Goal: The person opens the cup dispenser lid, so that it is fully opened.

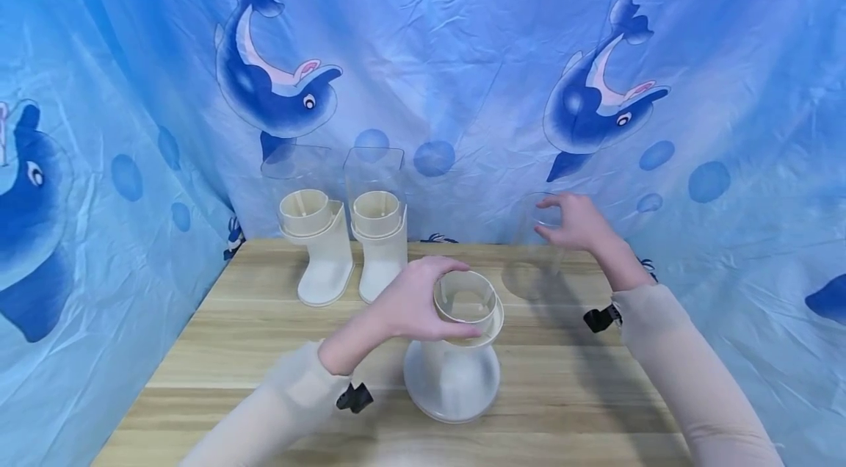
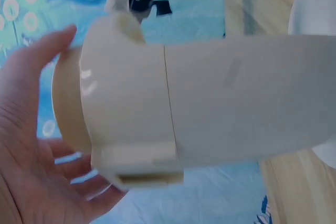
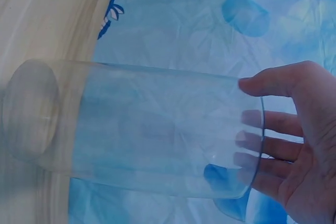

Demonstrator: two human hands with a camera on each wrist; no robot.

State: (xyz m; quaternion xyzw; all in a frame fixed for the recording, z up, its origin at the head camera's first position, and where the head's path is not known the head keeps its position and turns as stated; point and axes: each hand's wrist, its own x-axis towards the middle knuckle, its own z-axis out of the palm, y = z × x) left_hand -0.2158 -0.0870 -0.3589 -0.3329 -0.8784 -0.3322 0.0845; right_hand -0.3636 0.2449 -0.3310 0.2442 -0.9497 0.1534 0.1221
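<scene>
My left hand point(image 1: 416, 302) grips the cream round collar point(image 1: 468, 291) at the top of a white plastic stand point(image 1: 456, 382), thumb on one side and fingers on the other. The stand is upright on its wide round base, near the middle of the table. In the left wrist view, the stand's smooth neck point(image 2: 247, 98) stretches sideways. At the back right, my right hand point(image 1: 571, 221) holds a clear cylindrical container point(image 1: 529, 250) by its upper rim. Its thumb and fingertips lie on opposite sides of that rim point(image 3: 261, 124). The container's round bottom point(image 3: 31, 111) is at the tabletop.
Two similar white stands point(image 1: 326, 261) point(image 1: 383, 258) with cream collars stand side by side at the back left, clear containers around their tops. The wooden table point(image 1: 231, 357) ends at a blue dolphin-print curtain point(image 1: 449, 70). Small black devices point(image 1: 355, 397) are strapped at both wrists.
</scene>
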